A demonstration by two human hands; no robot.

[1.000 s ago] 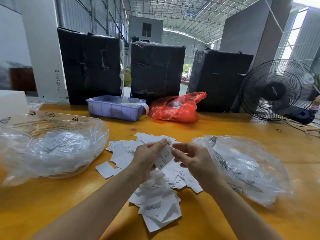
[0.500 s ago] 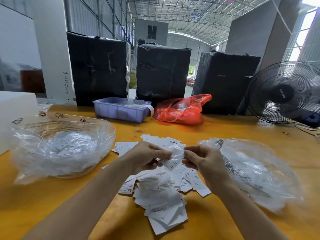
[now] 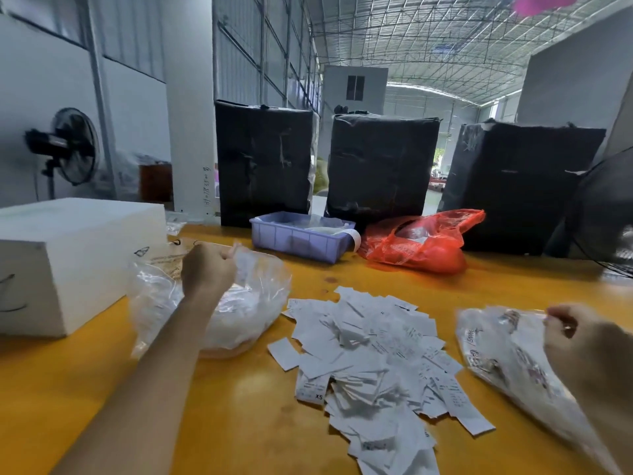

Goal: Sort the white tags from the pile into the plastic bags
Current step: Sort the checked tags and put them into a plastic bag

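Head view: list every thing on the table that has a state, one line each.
left hand: fingers curled, over the left plastic bag's mouth
right hand: gripping the right plastic bag's edge
left plastic bag: open, tags inside
right plastic bag: lying on its side
pile of white tags: loose, spread out
red bag: crumpled, lying down

Yellow table (image 3: pixel 239 406) with its load.

A loose pile of tags (image 3: pixel 370 358) lies in the middle, one marked XS at its near left edge. A clear bag (image 3: pixel 260 303) holding tags sits just left of the pile; a second clear bag (image 3: pixel 507 354) lies to its right. A white box (image 3: pixel 68 255) stands at the left. Along the far edge stand a blue tray (image 3: pixel 294 240), a red bag (image 3: pixel 421 248) beside it, and three black-wrapped bales (image 3: pixel 263 162) behind them.
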